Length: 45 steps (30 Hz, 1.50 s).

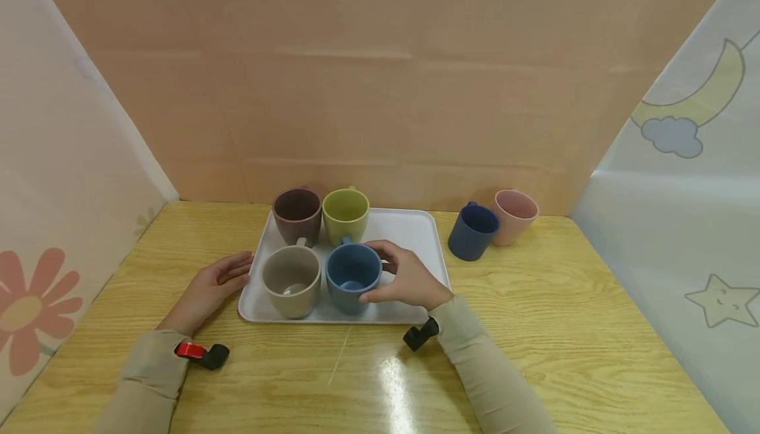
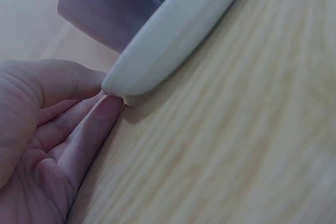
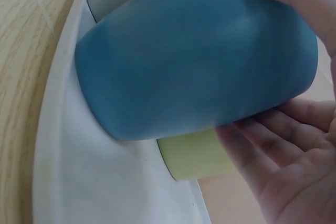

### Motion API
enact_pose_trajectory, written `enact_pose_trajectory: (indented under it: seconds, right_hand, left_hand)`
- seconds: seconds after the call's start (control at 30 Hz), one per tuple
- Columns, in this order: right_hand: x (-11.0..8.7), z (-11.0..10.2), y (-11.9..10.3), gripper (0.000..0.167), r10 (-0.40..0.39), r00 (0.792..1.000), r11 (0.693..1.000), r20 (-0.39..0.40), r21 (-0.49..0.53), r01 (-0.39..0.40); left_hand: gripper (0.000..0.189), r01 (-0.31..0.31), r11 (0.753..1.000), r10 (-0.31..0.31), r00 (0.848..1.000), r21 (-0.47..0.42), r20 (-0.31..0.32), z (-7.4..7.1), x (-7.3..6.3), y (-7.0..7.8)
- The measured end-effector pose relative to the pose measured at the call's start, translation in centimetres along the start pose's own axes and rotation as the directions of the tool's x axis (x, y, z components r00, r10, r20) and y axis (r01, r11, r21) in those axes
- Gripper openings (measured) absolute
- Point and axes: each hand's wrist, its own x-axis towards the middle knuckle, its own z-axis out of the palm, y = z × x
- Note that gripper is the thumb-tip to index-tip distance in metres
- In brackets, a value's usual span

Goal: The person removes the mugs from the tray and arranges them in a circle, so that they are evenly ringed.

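Note:
A white tray (image 1: 410,236) carries several mugs. At its front, my right hand (image 1: 410,280) grips a blue mug (image 3: 194,61), thumb on the near side and fingers on the far side. The mug is upright and its handle points away; I cannot tell whether its base rests fully on the tray. Left of it stands a beige mug (image 1: 291,282). Behind are a brown-purple mug (image 1: 299,223) and a yellow-green mug (image 1: 346,223). My left hand (image 1: 210,289) is at the tray's left edge, its thumb and fingertips pinching the rim in the left wrist view.
To the right of the tray, a dark blue mug (image 1: 469,239) and a pink mug (image 1: 513,219) stand close together on the wooden table (image 1: 534,328). A peach backdrop (image 1: 404,91) rises behind, with patterned white panels on both sides.

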Motion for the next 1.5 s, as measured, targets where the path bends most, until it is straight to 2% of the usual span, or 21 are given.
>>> enact_pose_trajectory:
  seconds: [0.13,0.4,0.67,0.93,1.03,1.2,1.3,1.5]
  right_hand:
    - [-0.2,-0.4,0.1,0.08,0.004,1.0,1.0,-0.003,0.007,-0.004]
    - [-0.7,-2.1,0.3,0.074,0.08,0.995,0.997,-0.053,0.003,-0.08]
    - [-1.1,-4.0,0.3,0.074,0.072,0.989,0.997,-0.132,-0.015,-0.074]
    - [-1.9,-6.5,-0.1,0.077,0.052,0.965,0.997,-0.256,-0.05,-0.067]
    - [-2.4,-7.7,-0.2,0.077,0.02,0.952,0.998,-0.305,-0.056,-0.039]
    - [-3.4,-9.8,-0.8,0.076,-0.065,0.912,0.997,-0.406,-0.057,0.046]
    - [-4.2,-10.8,-1.2,0.075,-0.098,0.872,0.995,-0.479,-0.052,0.083]
    - [-5.8,-12.6,-2.3,0.07,-0.113,0.781,0.989,-0.614,0.004,0.146]
  left_hand:
    - [0.061,0.004,1.0,-0.004,1.0,-0.001,0.002,0.1,0.0,0.0]
    - [0.061,0.008,1.0,-0.008,1.0,0.011,0.002,0.2,0.0,-0.1]
    - [0.06,0.001,1.0,-0.001,1.0,0.01,0.002,0.3,0.2,0.0]
    - [0.06,0.008,1.0,-0.008,1.0,0.011,0.0,0.1,0.2,0.2]
    - [0.06,0.01,1.0,-0.01,1.0,0.008,0.002,0.1,0.3,0.2]
    - [0.06,-0.003,1.0,0.003,1.0,0.003,0.004,0.0,0.3,0.2]
    - [0.06,-0.005,1.0,0.005,1.0,0.005,0.003,0.0,0.2,0.1]
    - [0.06,0.002,1.0,-0.002,1.0,0.015,0.002,0.0,0.1,0.1]
